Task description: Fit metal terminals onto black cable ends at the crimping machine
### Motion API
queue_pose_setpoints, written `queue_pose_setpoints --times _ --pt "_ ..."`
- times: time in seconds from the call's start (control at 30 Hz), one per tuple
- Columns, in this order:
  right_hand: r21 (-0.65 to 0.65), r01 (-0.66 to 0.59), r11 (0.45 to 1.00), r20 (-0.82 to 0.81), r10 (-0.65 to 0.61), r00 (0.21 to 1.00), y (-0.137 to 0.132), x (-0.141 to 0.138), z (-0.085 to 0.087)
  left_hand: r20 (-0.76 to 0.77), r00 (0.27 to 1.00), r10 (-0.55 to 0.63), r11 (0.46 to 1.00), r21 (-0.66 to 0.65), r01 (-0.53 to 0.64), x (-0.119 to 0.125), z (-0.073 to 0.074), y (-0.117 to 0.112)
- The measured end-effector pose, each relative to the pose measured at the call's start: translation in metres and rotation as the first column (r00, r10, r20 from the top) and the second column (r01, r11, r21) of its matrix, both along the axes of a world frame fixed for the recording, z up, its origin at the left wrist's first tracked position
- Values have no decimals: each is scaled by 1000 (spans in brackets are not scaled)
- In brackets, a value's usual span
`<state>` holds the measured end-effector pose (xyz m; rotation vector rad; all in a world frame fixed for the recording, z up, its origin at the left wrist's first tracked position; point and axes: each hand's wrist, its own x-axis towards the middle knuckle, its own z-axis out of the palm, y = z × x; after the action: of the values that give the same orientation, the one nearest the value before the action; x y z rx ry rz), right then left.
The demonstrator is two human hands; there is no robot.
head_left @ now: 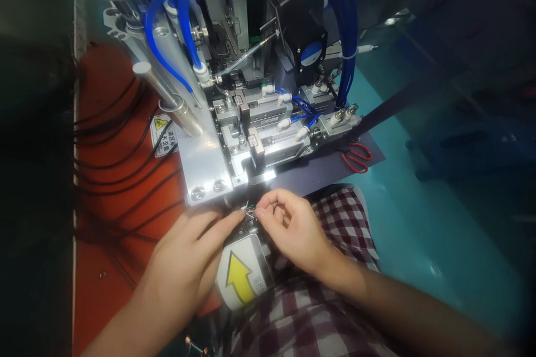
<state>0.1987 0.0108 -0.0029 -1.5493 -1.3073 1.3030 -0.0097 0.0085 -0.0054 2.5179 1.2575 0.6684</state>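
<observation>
A small bunch of thin wires [250, 210], some pale and one orange, fans out between my fingertips at the front of the machine. My right hand [291, 226] pinches the end of a wire between thumb and forefinger. From the other side, my left hand [186, 251] presses its forefinger at the base of the bunch; its thumb is hidden underneath. Just below the wires sits a small metal fixture [251, 226], partly covered by the hands. Closer to me is a white panel with a yellow arrow [239, 279].
A machine with metal cylinders [276, 148] and blue air tubes [349, 17] stands directly ahead. Red-handled pliers [355, 157] lie on a dark mat [307, 175] at right. Black cables [121, 162] cross the orange surface [98, 75] at left. Checked cloth [301, 318] covers my lap.
</observation>
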Motion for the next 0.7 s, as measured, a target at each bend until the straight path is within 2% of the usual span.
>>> queue_pose_setpoints --times 0.23,0.4,0.53,0.7 --pt "91 -12 996 58 7 998 2 -1 0 9 1000 3 1000 -7 -3 1 1 0" --pt "225 -48 973 91 28 996 -3 3 -5 -1 999 46 998 -38 -46 3 2 0" --pt "334 -132 933 184 72 980 -6 4 -6 -34 999 -10 999 -40 9 -1 5 1" --pt "477 -223 850 339 56 939 -2 1 -4 -79 995 -62 998 -26 60 -5 8 4"
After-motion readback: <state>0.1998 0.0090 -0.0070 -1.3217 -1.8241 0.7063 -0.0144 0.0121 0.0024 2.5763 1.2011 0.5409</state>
